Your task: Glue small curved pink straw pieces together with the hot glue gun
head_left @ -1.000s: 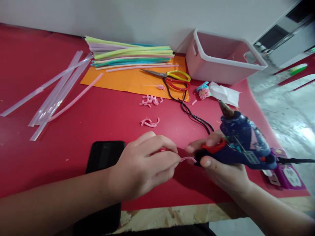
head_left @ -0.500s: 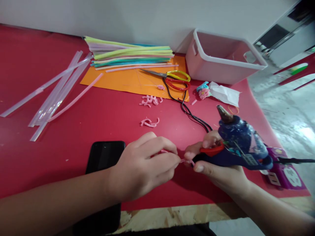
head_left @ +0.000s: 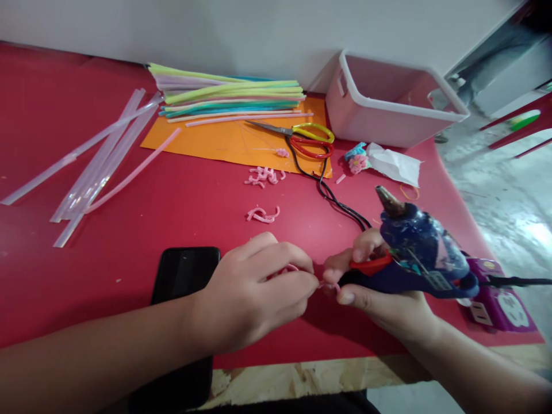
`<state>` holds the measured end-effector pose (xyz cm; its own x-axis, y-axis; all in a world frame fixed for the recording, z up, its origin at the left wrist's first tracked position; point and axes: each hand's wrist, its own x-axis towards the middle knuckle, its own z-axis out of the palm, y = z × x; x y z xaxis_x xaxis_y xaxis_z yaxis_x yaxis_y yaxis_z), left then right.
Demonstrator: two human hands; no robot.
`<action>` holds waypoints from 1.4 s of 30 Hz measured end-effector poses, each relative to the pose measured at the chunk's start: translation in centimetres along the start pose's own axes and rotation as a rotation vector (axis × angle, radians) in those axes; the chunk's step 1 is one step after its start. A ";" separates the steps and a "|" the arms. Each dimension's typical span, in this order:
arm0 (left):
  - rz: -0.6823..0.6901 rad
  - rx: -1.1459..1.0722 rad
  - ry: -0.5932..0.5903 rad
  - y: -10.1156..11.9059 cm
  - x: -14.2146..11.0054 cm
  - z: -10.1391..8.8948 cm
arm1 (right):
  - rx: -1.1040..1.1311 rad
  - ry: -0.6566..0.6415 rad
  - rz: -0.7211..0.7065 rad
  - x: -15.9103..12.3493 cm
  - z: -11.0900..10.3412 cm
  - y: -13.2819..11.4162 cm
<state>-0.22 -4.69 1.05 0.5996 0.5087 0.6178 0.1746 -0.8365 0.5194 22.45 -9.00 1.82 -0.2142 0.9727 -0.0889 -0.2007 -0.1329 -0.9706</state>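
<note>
My left hand (head_left: 259, 287) is closed in a pinch on a small pink pipe cleaner piece (head_left: 331, 286); its far end curls by my right fingertips. My right hand (head_left: 375, 282) grips the handle of a dark blue glue gun (head_left: 422, 247) with an orange-red trigger, its nozzle pointing up and away to the left. The right thumb and fingertips sit close to the pink piece, and whether they touch it I cannot tell. Beyond the hands lie short bent pink pipe cleaner pieces (head_left: 263, 215) and a small pink heap (head_left: 264, 176).
A black phone (head_left: 185, 270) lies beneath my left forearm. Farther back are clear glue sticks (head_left: 103, 167), bundled pipe cleaners (head_left: 233, 95), scissors (head_left: 302, 137) on orange card (head_left: 194, 141), and a pink bin (head_left: 379, 118). A purple power block (head_left: 500, 299) stands at right, near a black cable (head_left: 340, 206).
My hands and the glue gun have shifted only slightly; more of the pink strand shows between my left fingers. In the far background at top right, a blurred grey shape has appeared.
</note>
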 end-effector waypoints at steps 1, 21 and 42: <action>-0.004 0.000 0.002 0.0 0.0 0.0 | -0.002 0.004 0.002 0.0 0.0 0.0; 0.224 0.363 -0.007 0.7 0.7 -1.0 | 0.019 0.006 0.068 -0.4 -0.6 0.1; -0.657 -0.632 -0.214 0.8 1.4 0.2 | 0.001 0.036 0.143 0.1 -0.2 0.2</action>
<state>0.87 -4.66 2.20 0.6734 0.7393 -0.0026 0.1102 -0.0969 0.9892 22.55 -8.88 1.60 -0.2064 0.9499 -0.2347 -0.1712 -0.2712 -0.9472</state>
